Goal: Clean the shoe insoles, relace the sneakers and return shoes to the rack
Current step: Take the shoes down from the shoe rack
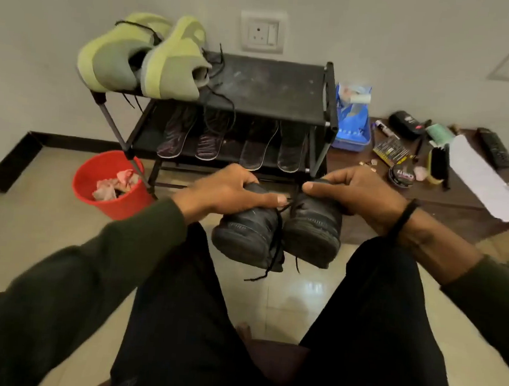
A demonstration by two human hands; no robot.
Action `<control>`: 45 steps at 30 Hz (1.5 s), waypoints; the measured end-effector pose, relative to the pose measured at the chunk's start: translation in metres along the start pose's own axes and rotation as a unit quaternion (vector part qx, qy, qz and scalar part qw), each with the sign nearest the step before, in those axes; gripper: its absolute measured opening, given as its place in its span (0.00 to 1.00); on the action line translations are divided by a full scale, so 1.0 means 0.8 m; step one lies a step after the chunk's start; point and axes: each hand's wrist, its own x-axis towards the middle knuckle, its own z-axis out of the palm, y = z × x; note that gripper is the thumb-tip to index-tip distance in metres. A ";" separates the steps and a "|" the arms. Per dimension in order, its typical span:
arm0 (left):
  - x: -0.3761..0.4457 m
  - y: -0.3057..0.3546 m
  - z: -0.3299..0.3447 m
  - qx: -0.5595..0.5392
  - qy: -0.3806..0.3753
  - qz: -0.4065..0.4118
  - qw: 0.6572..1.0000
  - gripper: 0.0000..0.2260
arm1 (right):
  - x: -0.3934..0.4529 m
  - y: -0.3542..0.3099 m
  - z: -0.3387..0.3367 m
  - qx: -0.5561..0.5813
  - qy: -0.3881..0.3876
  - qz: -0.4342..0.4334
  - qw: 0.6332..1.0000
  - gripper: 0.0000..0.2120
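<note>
Two black sneakers hang side by side above the floor in front of the black shoe rack (274, 86). My left hand (226, 189) grips the left black sneaker (245, 234) by its top. My right hand (351, 189) grips the right black sneaker (314, 228) the same way. Loose black laces (276, 249) dangle between them. A pair of green sneakers (142, 59) sits on the rack's top shelf at the left, laces trailing. Several insoles (233, 139) lean on the middle shelf.
A red bucket (96, 177) with crumpled wipes stands left of the rack. To the right, a low brown table (447, 202) holds a blue basket (351, 130), a shoe polish tin (401, 177), a brush (438, 166), a remote and paper. My knees frame the tiled floor below.
</note>
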 end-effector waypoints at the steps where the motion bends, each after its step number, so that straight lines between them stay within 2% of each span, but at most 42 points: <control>1: 0.020 -0.017 0.019 0.011 0.000 -0.005 1.000 0.27 | 0.017 0.024 0.009 -0.002 0.000 0.039 0.999 0.17; 4: 0.067 -0.069 0.072 0.069 -0.001 -0.004 0.998 0.28 | 0.063 0.093 0.035 -0.026 -0.016 0.138 0.990 0.18; 7: 0.103 -0.115 0.119 0.101 -0.017 -0.005 0.995 0.18 | 0.100 0.163 0.070 -0.117 -0.037 0.166 0.979 0.15; 10: 0.135 -0.162 0.162 0.090 -0.086 -0.027 0.992 0.10 | 0.115 0.223 0.098 -0.239 -0.056 0.201 0.948 0.16; 14: 0.169 -0.188 0.205 0.134 -0.129 -0.040 0.982 0.13 | 0.135 0.259 0.113 -0.333 -0.041 0.236 0.912 0.18; 17: 0.193 -0.192 0.230 0.155 -0.120 -0.027 0.980 0.18 | 0.151 0.279 0.129 -0.308 -0.031 0.287 0.907 0.18; 19: 0.203 -0.198 0.246 0.162 -0.114 -0.025 0.980 0.19 | 0.157 0.292 0.141 -0.280 -0.032 0.315 0.906 0.17; 26: 0.206 -0.219 0.297 0.188 -0.148 -0.014 0.971 0.09 | 0.161 0.320 0.175 -0.250 -0.072 0.349 0.900 0.18; 31: 0.202 -0.225 0.313 0.200 -0.165 -0.032 0.965 0.09 | 0.159 0.324 0.188 -0.234 -0.067 0.358 0.901 0.19; 40: 0.203 -0.232 0.323 0.222 -0.189 -0.041 0.956 0.15 | 0.161 0.329 0.199 -0.190 -0.041 0.393 0.899 0.19; 45: 0.205 -0.242 0.327 0.204 -0.206 -0.056 0.955 0.14 | 0.167 0.321 0.203 -0.196 -0.051 0.360 0.911 0.15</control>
